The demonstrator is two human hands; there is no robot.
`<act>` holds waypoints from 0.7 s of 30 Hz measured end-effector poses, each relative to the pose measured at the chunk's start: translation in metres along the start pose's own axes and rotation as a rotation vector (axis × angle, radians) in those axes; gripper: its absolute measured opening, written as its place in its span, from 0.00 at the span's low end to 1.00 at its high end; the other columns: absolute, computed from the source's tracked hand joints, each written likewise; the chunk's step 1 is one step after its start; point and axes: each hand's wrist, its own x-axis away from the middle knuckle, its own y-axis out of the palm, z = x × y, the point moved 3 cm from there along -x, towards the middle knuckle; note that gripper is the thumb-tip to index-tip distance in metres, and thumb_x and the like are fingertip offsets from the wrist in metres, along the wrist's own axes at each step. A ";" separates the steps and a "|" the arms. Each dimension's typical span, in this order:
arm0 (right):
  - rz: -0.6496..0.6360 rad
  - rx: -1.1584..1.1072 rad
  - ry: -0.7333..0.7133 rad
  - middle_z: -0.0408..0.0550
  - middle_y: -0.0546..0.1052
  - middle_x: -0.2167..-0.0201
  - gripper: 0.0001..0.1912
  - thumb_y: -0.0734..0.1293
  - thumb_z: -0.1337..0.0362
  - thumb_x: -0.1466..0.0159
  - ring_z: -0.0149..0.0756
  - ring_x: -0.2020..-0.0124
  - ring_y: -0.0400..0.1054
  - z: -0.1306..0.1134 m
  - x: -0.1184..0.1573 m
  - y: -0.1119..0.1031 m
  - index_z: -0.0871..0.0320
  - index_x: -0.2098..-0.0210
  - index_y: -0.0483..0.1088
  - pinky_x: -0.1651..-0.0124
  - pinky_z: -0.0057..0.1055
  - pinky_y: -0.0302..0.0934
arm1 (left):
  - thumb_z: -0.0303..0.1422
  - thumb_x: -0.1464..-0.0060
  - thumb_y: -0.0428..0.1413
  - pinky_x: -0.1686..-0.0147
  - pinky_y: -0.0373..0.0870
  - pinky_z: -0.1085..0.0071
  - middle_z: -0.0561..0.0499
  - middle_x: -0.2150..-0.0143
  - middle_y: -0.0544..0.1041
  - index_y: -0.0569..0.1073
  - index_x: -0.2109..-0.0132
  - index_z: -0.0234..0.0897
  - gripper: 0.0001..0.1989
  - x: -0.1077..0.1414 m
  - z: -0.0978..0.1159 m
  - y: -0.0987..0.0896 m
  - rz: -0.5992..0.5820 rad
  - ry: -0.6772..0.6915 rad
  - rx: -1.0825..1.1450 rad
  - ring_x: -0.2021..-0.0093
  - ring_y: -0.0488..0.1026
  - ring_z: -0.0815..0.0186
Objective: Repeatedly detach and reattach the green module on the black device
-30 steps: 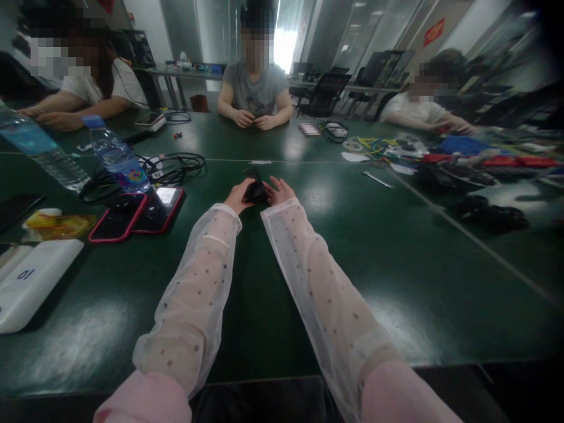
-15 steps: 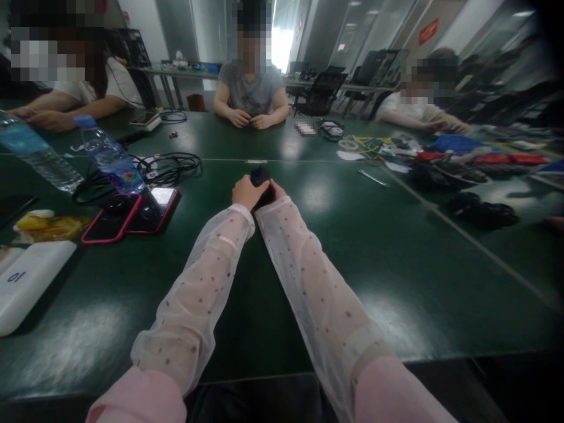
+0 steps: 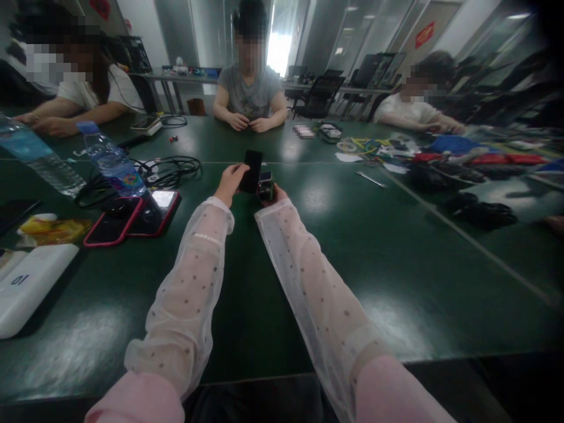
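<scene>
Over the middle of the green table (image 3: pixel 343 258), my left hand (image 3: pixel 230 181) grips a flat black panel (image 3: pixel 252 171) by its left edge, tilted upright. Just right of it, my right hand (image 3: pixel 277 195) is closed round a small dark device (image 3: pixel 265 187) whose inside shows a green board and metallic parts. The panel and the device are side by side with little or no gap. Most of my right fingers are hidden behind the device.
Left are two bottles (image 3: pixel 112 161), black cables (image 3: pixel 176 166), two red-edged phones (image 3: pixel 115 222) and a white power bank (image 3: pixel 37 285). A wrench (image 3: pixel 371 180) and a heap of cables (image 3: pixel 365 145) lie right. Three people sit across the table.
My left hand has moved left and pulled the black panel off the dark device, so its inside now shows. My right hand has stayed about where it was.
</scene>
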 end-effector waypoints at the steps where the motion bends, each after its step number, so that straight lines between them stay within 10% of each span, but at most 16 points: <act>1: 0.031 -0.023 0.023 0.46 0.77 0.73 0.21 0.48 0.60 0.28 0.32 0.72 0.75 0.000 0.001 -0.001 0.61 0.51 0.68 0.68 0.27 0.72 | 0.35 0.48 0.58 0.61 0.69 0.71 0.50 0.63 0.75 0.72 0.59 0.38 0.09 0.001 0.001 -0.004 -0.037 -0.044 0.036 0.62 0.72 0.64; 8: 0.083 -0.067 0.028 0.48 0.79 0.69 0.20 0.50 0.59 0.28 0.33 0.66 0.76 -0.001 0.009 0.000 0.60 0.49 0.67 0.65 0.29 0.73 | 0.63 0.48 0.45 0.65 0.72 0.65 0.45 0.67 0.76 0.72 0.53 0.38 0.34 0.000 -0.031 -0.030 -0.056 -0.281 0.298 0.67 0.73 0.61; 21: 0.028 -0.074 0.015 0.47 0.79 0.70 0.17 0.51 0.59 0.28 0.32 0.67 0.76 -0.002 0.013 0.002 0.58 0.56 0.69 0.69 0.25 0.72 | 0.63 0.46 0.38 0.62 0.72 0.67 0.49 0.69 0.75 0.73 0.52 0.41 0.36 -0.014 -0.051 -0.041 -0.055 -0.236 0.551 0.66 0.74 0.65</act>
